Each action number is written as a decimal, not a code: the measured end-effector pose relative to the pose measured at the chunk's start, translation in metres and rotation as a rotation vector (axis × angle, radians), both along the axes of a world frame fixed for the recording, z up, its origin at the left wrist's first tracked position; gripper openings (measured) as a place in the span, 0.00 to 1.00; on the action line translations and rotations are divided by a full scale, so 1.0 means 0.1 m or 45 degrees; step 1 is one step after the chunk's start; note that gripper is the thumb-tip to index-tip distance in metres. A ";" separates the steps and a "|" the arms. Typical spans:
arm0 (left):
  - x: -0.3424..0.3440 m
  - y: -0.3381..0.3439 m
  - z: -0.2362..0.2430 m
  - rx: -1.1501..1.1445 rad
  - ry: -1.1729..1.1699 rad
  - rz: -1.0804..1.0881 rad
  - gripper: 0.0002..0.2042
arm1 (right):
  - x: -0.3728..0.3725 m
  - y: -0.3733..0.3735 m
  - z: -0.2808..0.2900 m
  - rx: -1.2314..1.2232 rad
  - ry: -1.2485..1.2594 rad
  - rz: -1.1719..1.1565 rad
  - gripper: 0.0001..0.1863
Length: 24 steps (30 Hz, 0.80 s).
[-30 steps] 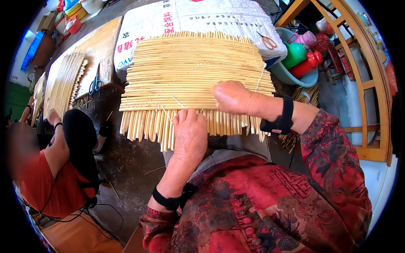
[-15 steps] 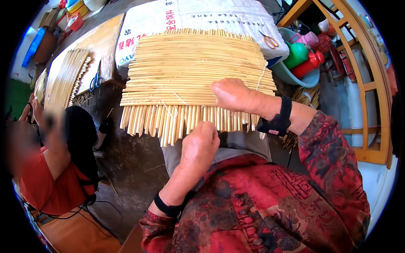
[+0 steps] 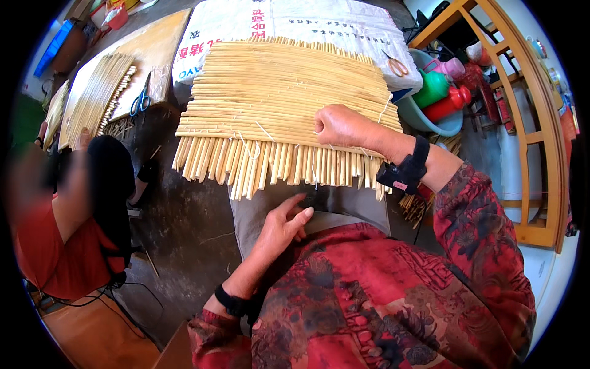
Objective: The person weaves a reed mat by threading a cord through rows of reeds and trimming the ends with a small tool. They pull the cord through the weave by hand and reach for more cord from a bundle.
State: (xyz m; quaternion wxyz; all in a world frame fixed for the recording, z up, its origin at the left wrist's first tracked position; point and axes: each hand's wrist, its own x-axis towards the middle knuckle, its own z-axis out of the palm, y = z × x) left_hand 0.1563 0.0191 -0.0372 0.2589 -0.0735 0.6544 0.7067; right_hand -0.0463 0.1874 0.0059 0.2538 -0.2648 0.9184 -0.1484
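A woven mat of pale straw-like sticks (image 3: 283,74) lies in front of me, with a fringe of stick ends along its near edge and thin white strings (image 3: 262,130) on it. My right hand (image 3: 341,127) rests closed on the mat's lower right part; what its fingers hold is hidden. My left hand (image 3: 286,224) is below the fringe over my grey-covered lap (image 3: 249,209), off the mat, its fingers apart and slightly bent with nothing visible in them.
A white printed sack (image 3: 295,18) bears orange-handled scissors (image 3: 396,67). Right are a blue basin (image 3: 439,126) with jugs and a wooden frame (image 3: 531,166). Left, a co-worker in red (image 3: 43,252) sits by a board (image 3: 163,49) holding another mat and blue scissors (image 3: 138,104).
My left hand has left the fringe and moved down toward me, opening. The mat appears higher in the view. My right hand stays closed on it.
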 end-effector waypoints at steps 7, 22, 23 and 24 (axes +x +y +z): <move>-0.25 0.26 -0.03 0.425 -0.168 0.277 0.13 | 0.05 -0.05 0.03 0.062 0.063 -0.042 0.09; -0.14 0.23 -0.17 0.961 -0.244 0.451 0.11 | 0.08 -0.05 0.06 0.042 0.066 0.021 0.09; -0.14 0.22 -0.18 0.916 -0.219 0.443 0.11 | 0.08 -0.03 0.05 0.052 0.074 0.022 0.09; -0.15 0.21 -0.19 0.870 -0.194 0.434 0.11 | 0.07 -0.02 0.04 0.062 0.082 0.024 0.09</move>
